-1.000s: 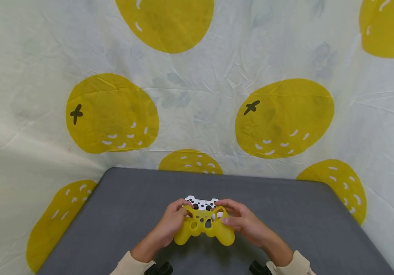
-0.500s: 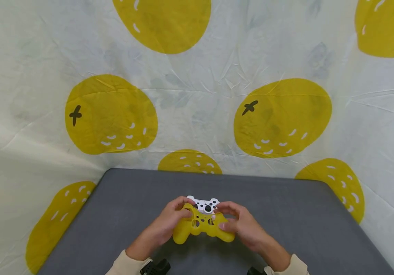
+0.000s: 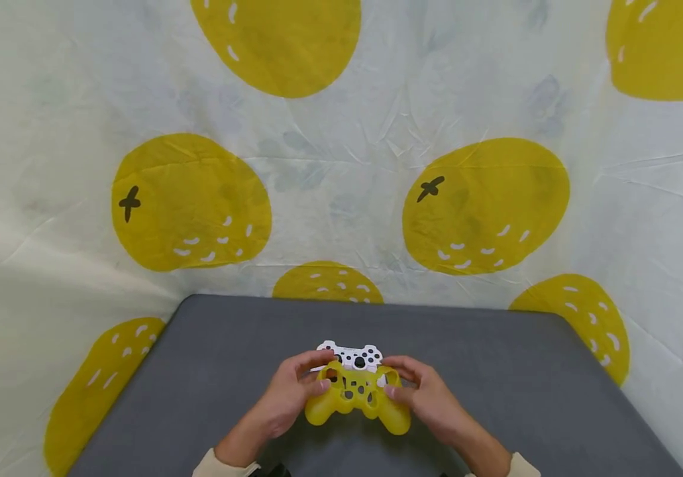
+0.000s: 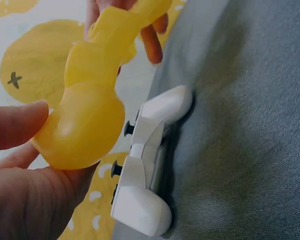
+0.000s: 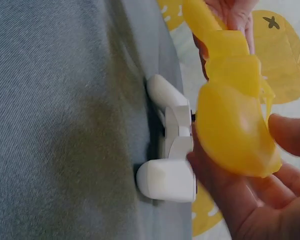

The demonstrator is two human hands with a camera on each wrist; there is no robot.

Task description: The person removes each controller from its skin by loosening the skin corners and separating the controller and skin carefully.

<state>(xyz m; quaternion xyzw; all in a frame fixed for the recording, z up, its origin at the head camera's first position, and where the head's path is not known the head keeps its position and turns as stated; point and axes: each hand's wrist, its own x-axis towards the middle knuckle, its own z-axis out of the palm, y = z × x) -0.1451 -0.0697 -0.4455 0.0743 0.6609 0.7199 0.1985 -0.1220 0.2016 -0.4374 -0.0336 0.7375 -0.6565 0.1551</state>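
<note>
A yellow, see-through rubbery game controller cover (image 3: 320, 407) hangs in the air between my hands, its cut-outs visible in the head view. My left hand (image 3: 284, 394) pinches its left side, thumb on the near face and fingers behind. On the other side my right hand (image 3: 430, 394) pinches the cover the same way. A white game controller (image 3: 347, 351) with black thumbsticks lies just behind the cover, partly hidden by it. Both wrist views show this controller (image 4: 142, 207) resting on the table, apart from the raised cover (image 5: 232, 125).
A dark grey cloth-covered table (image 3: 246, 331) lies under the hands, its far edge against a hanging white sheet (image 3: 341, 199) printed with large yellow fruit. The sheet also runs along the left and right sides.
The cover has shifted slightly right and nearer to me, and its tilt has changed. My left thumb has slid lower on it. Both hands keep hold; the controller stays on the table.
</note>
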